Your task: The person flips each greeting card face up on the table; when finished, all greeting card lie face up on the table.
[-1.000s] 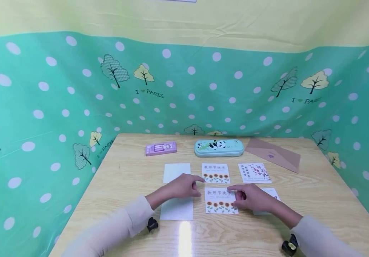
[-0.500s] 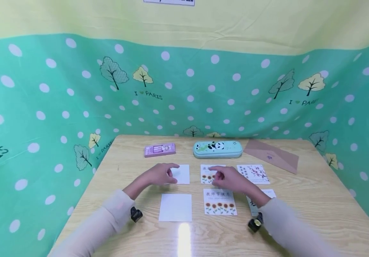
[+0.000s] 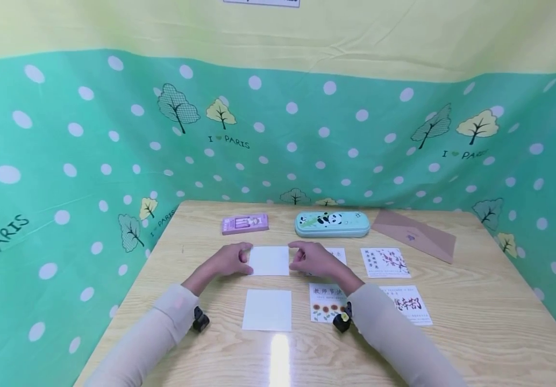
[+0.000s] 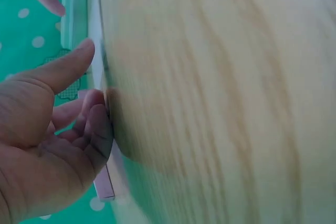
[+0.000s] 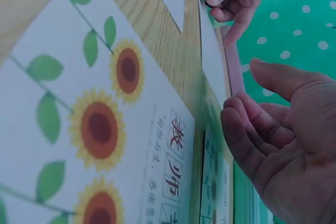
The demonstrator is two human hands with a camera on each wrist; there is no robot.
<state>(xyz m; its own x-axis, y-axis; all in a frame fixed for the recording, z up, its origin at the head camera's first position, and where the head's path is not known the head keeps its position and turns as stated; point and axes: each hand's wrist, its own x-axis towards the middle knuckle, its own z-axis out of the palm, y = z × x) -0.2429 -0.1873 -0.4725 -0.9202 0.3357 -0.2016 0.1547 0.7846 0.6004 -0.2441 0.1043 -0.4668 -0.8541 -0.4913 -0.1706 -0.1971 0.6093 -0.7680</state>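
Note:
On the wooden table lies a blank white card (image 3: 269,260), flat in the back row. My left hand (image 3: 229,260) is at its left edge and my right hand (image 3: 314,260) at its right edge, thumb and forefinger apart on each; whether they touch the card is hard to tell. A second blank card (image 3: 267,310) lies nearer me. Beneath my right hand and forearm, two sunflower cards are partly covered: the back one (image 3: 339,255) and the front one (image 3: 326,309). In the right wrist view the front sunflower card (image 5: 100,124) looms large beside my right hand (image 5: 299,145).
Further right lie a blossom card (image 3: 388,263) and a card with brush lettering (image 3: 411,305), partly behind my right sleeve. Along the back are a purple box (image 3: 245,223), a mint panda pencil case (image 3: 332,223) and a brown envelope (image 3: 415,235). A patterned cloth (image 3: 307,134) hangs behind.
Both hands have moved left from around the sunflower cards to either side of the back blank card. The front blank card is now fully uncovered, and the lettered card shows more.

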